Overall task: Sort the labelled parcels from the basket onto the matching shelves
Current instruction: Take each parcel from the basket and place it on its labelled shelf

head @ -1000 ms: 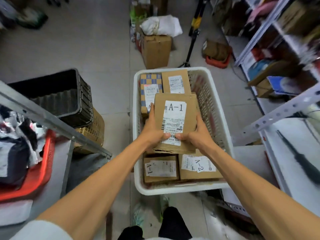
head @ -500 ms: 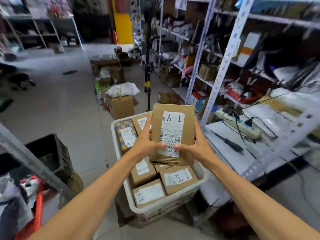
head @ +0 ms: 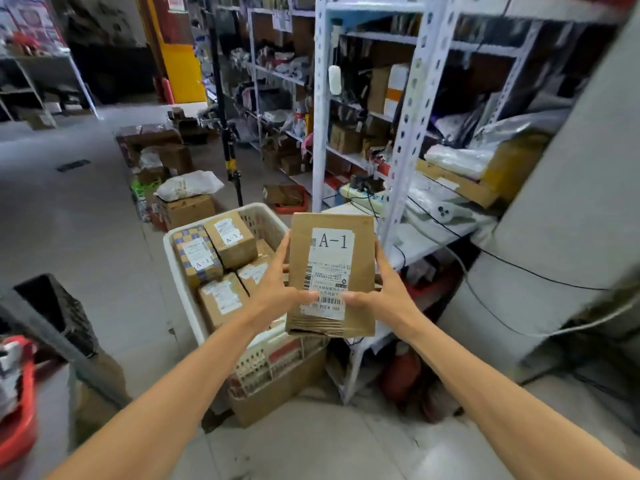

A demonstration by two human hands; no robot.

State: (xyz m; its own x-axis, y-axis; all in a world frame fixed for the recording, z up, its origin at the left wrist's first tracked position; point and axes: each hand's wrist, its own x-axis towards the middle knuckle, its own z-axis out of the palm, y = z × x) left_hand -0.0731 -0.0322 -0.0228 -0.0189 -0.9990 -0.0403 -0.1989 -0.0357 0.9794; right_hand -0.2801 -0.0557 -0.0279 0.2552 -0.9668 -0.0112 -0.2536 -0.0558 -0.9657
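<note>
I hold a brown cardboard parcel labelled A-1 (head: 360, 258) upright at chest height, its white label facing me. My left hand (head: 277, 289) grips its left edge and my right hand (head: 381, 292) grips its right edge, thumbs on the label's lower part. Below and to the left stands the white plastic basket (head: 173, 251) with several labelled cardboard parcels inside, among them a blue-and-yellow checked box (head: 195, 256). White metal shelving (head: 415, 109) full of goods rises to the right, right behind the parcel.
A black crate (head: 52, 310) and a red tray (head: 20, 410) sit at the left on a grey rack. Cardboard boxes (head: 187, 209) line the floor beyond the basket, next to a black tripod pole (head: 225, 133). A grey pillar (head: 571, 220) stands at right, cables trailing across it.
My view has lifted from the basket toward the shelving. Both hands have raised the A-1 parcel out of the basket and carried it rightward, toward the shelves.
</note>
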